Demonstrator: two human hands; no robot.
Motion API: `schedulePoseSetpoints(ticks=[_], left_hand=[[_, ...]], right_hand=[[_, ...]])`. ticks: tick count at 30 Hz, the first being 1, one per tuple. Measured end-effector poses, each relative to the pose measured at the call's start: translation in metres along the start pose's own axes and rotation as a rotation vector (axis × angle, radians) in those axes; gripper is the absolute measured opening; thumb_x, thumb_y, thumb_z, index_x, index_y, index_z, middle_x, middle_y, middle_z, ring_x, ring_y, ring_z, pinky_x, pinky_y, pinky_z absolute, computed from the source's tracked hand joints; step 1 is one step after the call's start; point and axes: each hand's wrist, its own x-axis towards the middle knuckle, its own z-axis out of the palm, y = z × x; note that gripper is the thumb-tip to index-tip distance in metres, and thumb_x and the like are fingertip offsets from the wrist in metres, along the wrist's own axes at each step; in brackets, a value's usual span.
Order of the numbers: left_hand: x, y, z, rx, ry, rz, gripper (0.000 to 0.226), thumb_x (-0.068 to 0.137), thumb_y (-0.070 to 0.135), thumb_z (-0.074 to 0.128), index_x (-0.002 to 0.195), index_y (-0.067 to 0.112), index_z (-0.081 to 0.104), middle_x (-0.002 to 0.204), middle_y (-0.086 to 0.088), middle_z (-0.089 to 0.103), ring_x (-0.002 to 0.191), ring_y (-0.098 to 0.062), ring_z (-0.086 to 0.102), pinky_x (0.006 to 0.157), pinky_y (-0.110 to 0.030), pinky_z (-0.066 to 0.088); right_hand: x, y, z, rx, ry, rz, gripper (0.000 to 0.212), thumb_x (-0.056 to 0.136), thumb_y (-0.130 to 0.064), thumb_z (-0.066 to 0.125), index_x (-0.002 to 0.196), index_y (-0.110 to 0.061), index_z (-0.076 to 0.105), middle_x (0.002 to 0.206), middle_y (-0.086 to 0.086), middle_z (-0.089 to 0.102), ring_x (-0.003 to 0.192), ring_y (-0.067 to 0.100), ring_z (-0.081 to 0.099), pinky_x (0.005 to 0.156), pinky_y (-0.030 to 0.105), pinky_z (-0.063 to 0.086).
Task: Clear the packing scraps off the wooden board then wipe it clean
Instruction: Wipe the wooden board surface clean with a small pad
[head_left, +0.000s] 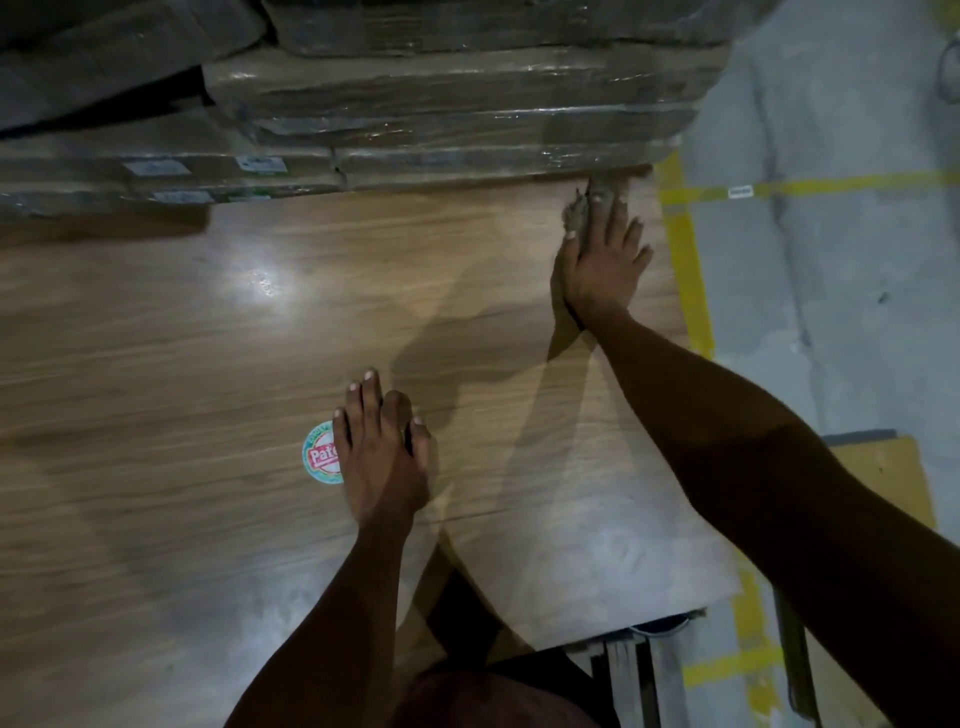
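Note:
The wooden board (218, 364) fills most of the view, shiny with a light glare at the upper left. My left hand (382, 452) rests flat on it near the front, fingers straight, partly covering a round red and green sticker (319, 454). My right hand (602, 260) reaches to the board's far right corner, fingers straight, pressing on a greyish-brown scrap or rag (579, 213) that lies against the wrapped stack. What the scrap is made of is unclear.
A stack of plastic-wrapped cardboard packs (441, 119) stands along the board's far edge. To the right is grey concrete floor (831, 260) with yellow tape lines (685, 260). A cardboard piece (878, 478) lies at the right, under my forearm. A metal frame (634, 670) shows below the board's front edge.

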Motion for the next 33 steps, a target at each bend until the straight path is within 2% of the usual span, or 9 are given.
schedulePoseSetpoints(ticks=[7, 14, 16, 20, 22, 25, 26, 30, 33], left_hand=[[-0.001, 0.001, -0.004, -0.026, 0.007, 0.012, 0.039, 0.096, 0.035, 0.044, 0.129, 0.017, 0.053, 0.164, -0.007, 0.026, 0.154, -0.027, 0.016, 0.124, -0.047, 0.015], [0.000, -0.003, 0.002, 0.015, 0.010, 0.013, 0.036, 0.096, 0.031, 0.051, 0.129, 0.015, 0.053, 0.165, -0.009, 0.025, 0.153, -0.028, 0.016, 0.123, -0.049, 0.016], [0.000, -0.004, 0.003, 0.027, 0.002, 0.011, 0.038, 0.096, 0.031, 0.052, 0.129, 0.015, 0.053, 0.165, -0.008, 0.024, 0.153, -0.028, 0.016, 0.123, -0.049, 0.016], [0.001, -0.001, 0.001, 0.012, -0.006, 0.018, 0.038, 0.095, 0.031, 0.052, 0.130, 0.015, 0.053, 0.164, -0.008, 0.025, 0.153, -0.028, 0.016, 0.123, -0.048, 0.016], [0.000, 0.001, 0.000, -0.024, 0.011, 0.015, 0.036, 0.095, 0.030, 0.053, 0.128, 0.016, 0.054, 0.163, -0.007, 0.027, 0.152, -0.028, 0.018, 0.123, -0.048, 0.016], [-0.001, -0.001, 0.002, -0.056, 0.062, 0.035, 0.038, 0.093, 0.029, 0.055, 0.128, 0.015, 0.054, 0.162, -0.008, 0.030, 0.151, -0.029, 0.021, 0.122, -0.047, 0.017], [0.000, -0.003, 0.003, -0.058, 0.076, 0.039, 0.040, 0.093, 0.029, 0.055, 0.130, 0.014, 0.054, 0.162, -0.008, 0.031, 0.151, -0.029, 0.022, 0.122, -0.047, 0.017], [0.000, -0.004, 0.003, -0.061, 0.079, 0.049, 0.042, 0.093, 0.029, 0.055, 0.132, 0.013, 0.054, 0.162, -0.008, 0.031, 0.151, -0.029, 0.022, 0.122, -0.046, 0.016], [-0.002, -0.004, 0.001, -0.052, 0.055, 0.055, 0.040, 0.093, 0.031, 0.052, 0.129, 0.014, 0.054, 0.162, -0.008, 0.030, 0.151, -0.029, 0.022, 0.122, -0.047, 0.017]], right_hand=[[-0.026, 0.032, 0.001, -0.132, -0.051, -0.648, 0.063, 0.102, -0.053, 0.027, 0.161, -0.030, 0.020, 0.170, 0.005, 0.016, 0.155, 0.037, 0.014, 0.116, 0.068, 0.019], [-0.075, 0.009, 0.018, 0.049, 0.132, 0.101, 0.066, 0.101, -0.051, 0.032, 0.161, -0.023, 0.025, 0.167, 0.012, 0.023, 0.151, 0.042, 0.023, 0.119, 0.062, 0.022], [-0.097, 0.002, 0.023, 0.044, 0.091, 0.023, 0.066, 0.102, -0.051, 0.031, 0.162, -0.026, 0.020, 0.169, 0.011, 0.019, 0.153, 0.043, 0.018, 0.118, 0.066, 0.016], [-0.111, 0.032, 0.020, -0.041, 0.015, -0.454, 0.065, 0.102, -0.053, 0.031, 0.162, -0.033, 0.014, 0.170, 0.003, 0.014, 0.155, 0.036, 0.015, 0.114, 0.072, 0.016], [-0.112, 0.049, 0.017, -0.022, 0.051, -0.347, 0.066, 0.101, -0.054, 0.031, 0.161, -0.030, 0.019, 0.169, 0.006, 0.020, 0.153, 0.037, 0.021, 0.116, 0.066, 0.023], [-0.133, 0.045, 0.022, 0.048, 0.110, 0.087, 0.066, 0.102, -0.053, 0.031, 0.161, -0.025, 0.021, 0.168, 0.012, 0.022, 0.151, 0.042, 0.022, 0.118, 0.064, 0.021], [-0.145, 0.041, 0.025, 0.040, 0.093, 0.067, 0.067, 0.102, -0.052, 0.032, 0.162, -0.025, 0.019, 0.168, 0.013, 0.020, 0.152, 0.042, 0.019, 0.118, 0.065, 0.018], [-0.182, 0.067, 0.026, -0.054, -0.043, -0.571, 0.069, 0.101, -0.051, 0.038, 0.162, -0.030, 0.014, 0.171, 0.004, 0.011, 0.156, 0.033, 0.011, 0.121, 0.063, 0.016], [-0.203, 0.089, 0.028, -0.057, 0.018, -0.275, 0.067, 0.100, -0.053, 0.037, 0.161, -0.031, 0.021, 0.168, 0.006, 0.021, 0.153, 0.036, 0.021, 0.119, 0.060, 0.022]])
